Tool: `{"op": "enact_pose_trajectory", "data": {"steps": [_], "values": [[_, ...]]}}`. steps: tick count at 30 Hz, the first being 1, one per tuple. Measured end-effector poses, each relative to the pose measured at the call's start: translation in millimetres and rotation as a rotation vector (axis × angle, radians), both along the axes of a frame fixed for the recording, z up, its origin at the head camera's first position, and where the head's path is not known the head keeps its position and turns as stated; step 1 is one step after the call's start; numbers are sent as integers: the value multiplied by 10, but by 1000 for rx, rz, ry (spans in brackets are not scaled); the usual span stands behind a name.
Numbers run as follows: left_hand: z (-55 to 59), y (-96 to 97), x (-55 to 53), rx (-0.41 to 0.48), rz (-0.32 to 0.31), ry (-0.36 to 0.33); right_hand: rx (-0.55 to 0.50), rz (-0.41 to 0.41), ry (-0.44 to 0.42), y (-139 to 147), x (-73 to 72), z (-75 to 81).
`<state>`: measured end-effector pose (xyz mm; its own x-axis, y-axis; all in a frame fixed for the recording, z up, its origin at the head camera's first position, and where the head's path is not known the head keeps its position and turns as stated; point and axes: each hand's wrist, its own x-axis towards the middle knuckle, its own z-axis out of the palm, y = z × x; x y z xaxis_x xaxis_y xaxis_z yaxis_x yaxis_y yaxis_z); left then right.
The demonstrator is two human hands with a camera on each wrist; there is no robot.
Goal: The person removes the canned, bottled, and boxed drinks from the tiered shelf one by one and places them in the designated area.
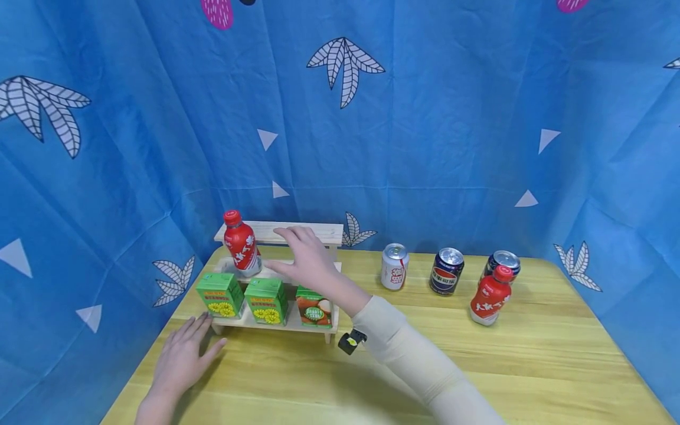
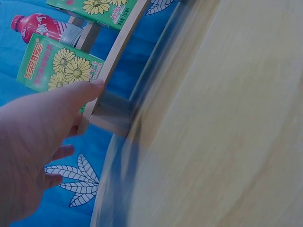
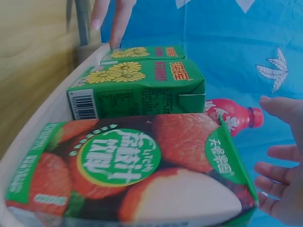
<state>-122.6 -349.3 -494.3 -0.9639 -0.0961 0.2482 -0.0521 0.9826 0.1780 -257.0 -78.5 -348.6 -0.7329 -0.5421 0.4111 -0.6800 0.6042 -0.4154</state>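
Observation:
My left hand (image 1: 182,358) is at the front left corner of a small wooden tiered shelf (image 1: 297,232); in the left wrist view its thumb rests against the front board. Over the right side of the shelf reaches my right hand (image 1: 310,258), thumb and fingers spread and nothing held. Left of it a red drink bottle (image 1: 241,247) with a white base stands on the middle tier, apart from the fingers. Along the lowest tier are two green chrysanthemum drink cartons (image 1: 220,296) and a lychee juice carton (image 1: 314,311), the latter partly under my right wrist.
Right of the shelf stand a white can (image 1: 395,267), a dark blue cola can (image 1: 446,273) and another dark can (image 1: 504,260), partly behind a second red bottle (image 1: 490,297). A blue patterned curtain (image 1: 340,147) surrounds the wooden table (image 1: 558,354).

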Motion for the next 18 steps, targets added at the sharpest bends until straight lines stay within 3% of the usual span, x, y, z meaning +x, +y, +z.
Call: {"op": "enact_pose_trajectory", "data": {"steps": [10,18], "values": [[7,5,-1,3,7,-5,87,-11,44,-339,-190,64],[-7,3,-6,2,10,-5,141,-14,16,-545,-273,135]]}}
